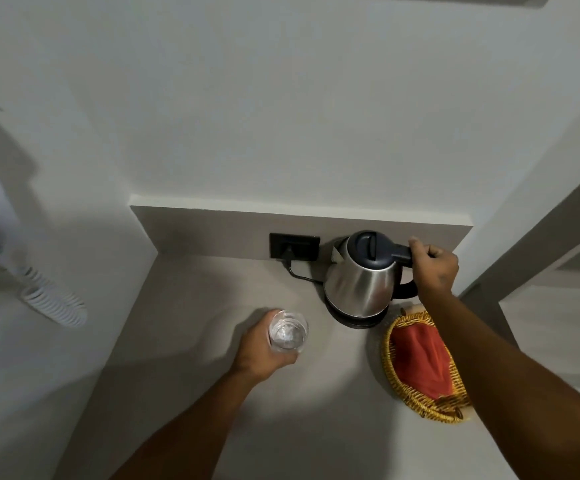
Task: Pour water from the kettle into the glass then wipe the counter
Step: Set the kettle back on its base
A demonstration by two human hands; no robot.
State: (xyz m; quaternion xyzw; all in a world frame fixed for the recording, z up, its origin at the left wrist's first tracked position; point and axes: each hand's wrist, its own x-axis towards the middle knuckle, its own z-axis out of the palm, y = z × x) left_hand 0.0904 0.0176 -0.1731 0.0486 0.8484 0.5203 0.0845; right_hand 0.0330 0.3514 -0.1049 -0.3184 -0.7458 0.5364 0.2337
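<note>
While the kettle point(361, 285) sits on its base at worktop point(212, 289) rear, R hand point(433, 268) is wrapped round its handle; L hand point(264, 344) grips the glass point(287, 331) in front, basket point(420, 400) w/ red cloth point(423, 358) to the right

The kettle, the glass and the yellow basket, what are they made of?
The kettle body looks like brushed steel: silvery, with soft reflections. Its dark lid and handle are probably plastic. The glass looks like clear glass, since you see through it, though clear plastic is possible. The basket seems woven wicker or rattan, from its yellow plaited strands.
</note>
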